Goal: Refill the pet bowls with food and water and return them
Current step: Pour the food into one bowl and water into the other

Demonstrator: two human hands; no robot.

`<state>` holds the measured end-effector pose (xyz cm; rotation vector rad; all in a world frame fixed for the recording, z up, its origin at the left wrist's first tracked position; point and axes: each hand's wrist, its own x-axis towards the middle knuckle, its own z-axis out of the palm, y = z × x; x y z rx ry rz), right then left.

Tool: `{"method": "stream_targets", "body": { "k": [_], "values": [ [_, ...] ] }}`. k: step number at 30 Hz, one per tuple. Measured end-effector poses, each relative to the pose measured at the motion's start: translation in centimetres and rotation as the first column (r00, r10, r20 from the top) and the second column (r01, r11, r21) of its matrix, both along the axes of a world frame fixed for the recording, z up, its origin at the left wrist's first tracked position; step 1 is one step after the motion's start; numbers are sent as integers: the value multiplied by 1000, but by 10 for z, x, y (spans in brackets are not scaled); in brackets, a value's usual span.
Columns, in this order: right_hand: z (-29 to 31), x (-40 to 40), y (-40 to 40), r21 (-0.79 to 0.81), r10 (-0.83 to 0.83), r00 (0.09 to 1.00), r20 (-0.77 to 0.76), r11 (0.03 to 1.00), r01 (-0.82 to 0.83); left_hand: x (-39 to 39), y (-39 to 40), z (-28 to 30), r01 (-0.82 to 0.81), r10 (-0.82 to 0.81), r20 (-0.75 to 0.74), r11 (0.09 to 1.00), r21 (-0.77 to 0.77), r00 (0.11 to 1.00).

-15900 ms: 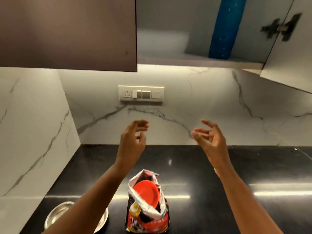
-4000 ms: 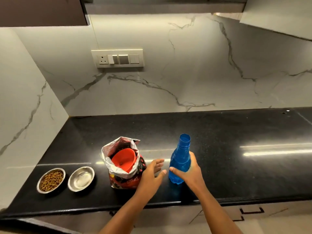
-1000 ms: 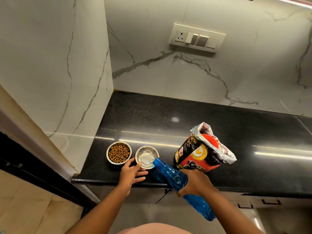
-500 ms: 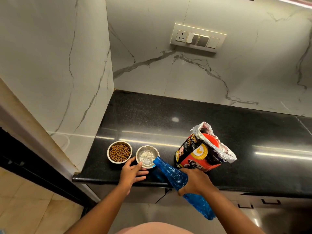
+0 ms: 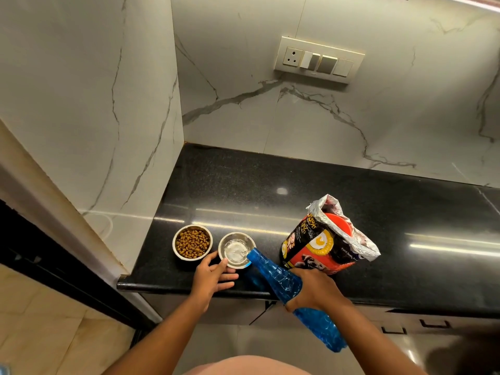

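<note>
- My right hand (image 5: pixel 313 289) is wrapped around the middle of the blue bottle (image 5: pixel 284 282), fingers curled over its ribbed body, with the bottle tipped so its open mouth points down and left over the water bowl (image 5: pixel 237 250).
- The bottle's base hangs out past the counter edge, below my wrist, and its neck just reaches the near right rim of that bowl.
- A thin stream of water runs from the mouth into the steel bowl, which already holds some pale, rippling water.
- My left hand (image 5: pixel 211 274) rests at the near rim of the water bowl, fingers loosely spread and mostly straight, thumb and forefinger touching the rim on its near left side (not gripping round it, as far as I can see).
- The food bowl (image 5: pixel 192 241), also steel, sits just left of the water bowl and is full of brown kibble; the two rims are almost touching.
- Both bowls stand near the front left corner of the black countertop (image 5: pixel 270 185), close to the marble side wall (image 5: pixel 89 104).
- The pet food bag (image 5: pixel 324 242) stands open to the right of the bowls, its foil top folded back, with an orange scoop (image 5: pixel 339 226) poking out of it.
- A switch plate (image 5: pixel 319 60) is set into the marble back wall above.
</note>
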<state>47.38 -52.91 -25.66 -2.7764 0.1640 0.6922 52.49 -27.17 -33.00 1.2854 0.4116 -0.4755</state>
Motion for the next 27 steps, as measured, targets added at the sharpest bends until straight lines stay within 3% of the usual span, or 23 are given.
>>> {"method": "stream_targets", "body": {
  "k": [21,27],
  "values": [
    [-4,-1,-2,54,-34,999,11,998,33,-1,3,0,-15,15,-10,1000,-17,1000],
    [-9,-18,-6,158,-75,995,71,985,63,-13,8,-2,-98,99,-36,995,31,994]
  ]
}}
